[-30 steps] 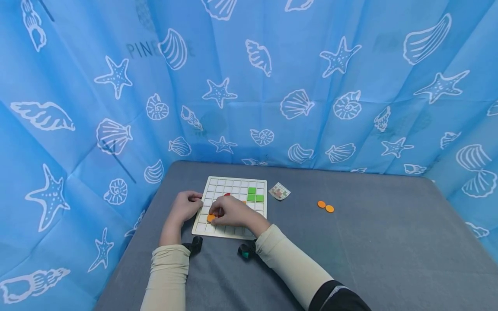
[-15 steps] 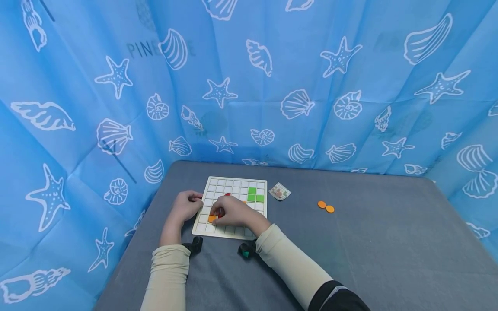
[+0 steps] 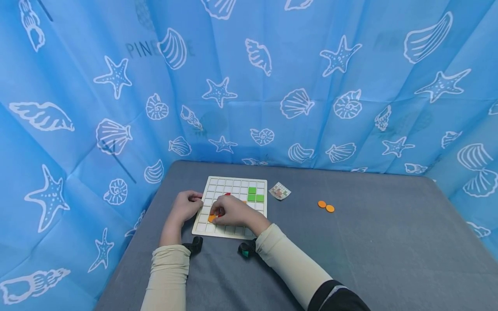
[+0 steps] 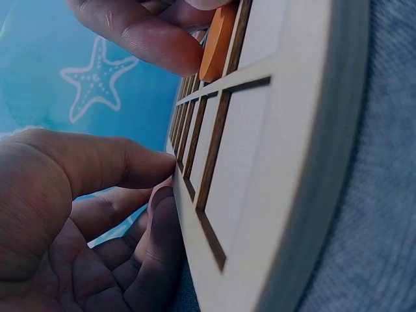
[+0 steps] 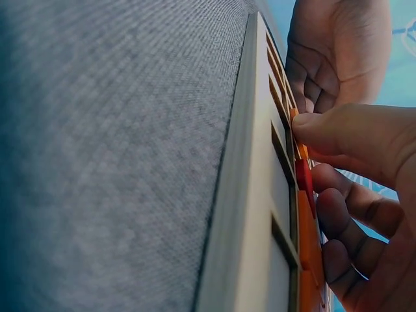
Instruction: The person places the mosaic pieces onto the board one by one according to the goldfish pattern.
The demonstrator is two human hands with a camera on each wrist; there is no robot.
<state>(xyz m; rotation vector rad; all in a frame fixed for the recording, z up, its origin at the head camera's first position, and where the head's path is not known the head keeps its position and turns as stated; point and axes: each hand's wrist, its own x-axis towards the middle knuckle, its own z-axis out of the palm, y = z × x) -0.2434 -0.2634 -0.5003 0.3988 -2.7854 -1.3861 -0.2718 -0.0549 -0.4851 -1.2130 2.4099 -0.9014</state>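
Observation:
A cream grid board (image 3: pixel 222 231) with white square cells lies on the grey table. My left hand (image 3: pixel 187 205) grips its left edge, thumb on the rim and fingers curled at the side in the left wrist view. Over the board's lower left, my right hand (image 3: pixel 234 211) pinches an orange disc (image 3: pixel 212 218) set at a cell. In the right wrist view the thumb touches that orange disc (image 5: pixel 299 140), with a red piece (image 5: pixel 304 183) beside it. Green squares (image 3: pixel 252 197) sit at the board's upper right. My right hand hides several middle cells.
Two orange discs (image 3: pixel 326 206) lie on the table at the right. A small printed pattern card (image 3: pixel 279 191) is just right of the board. Blue curtains (image 3: pixel 249 108) with shell prints stand behind the table's far edge.
Compared with a second ago, the orange disc under my right fingers has shifted very slightly to the right. My left hand stays at the board's edge.

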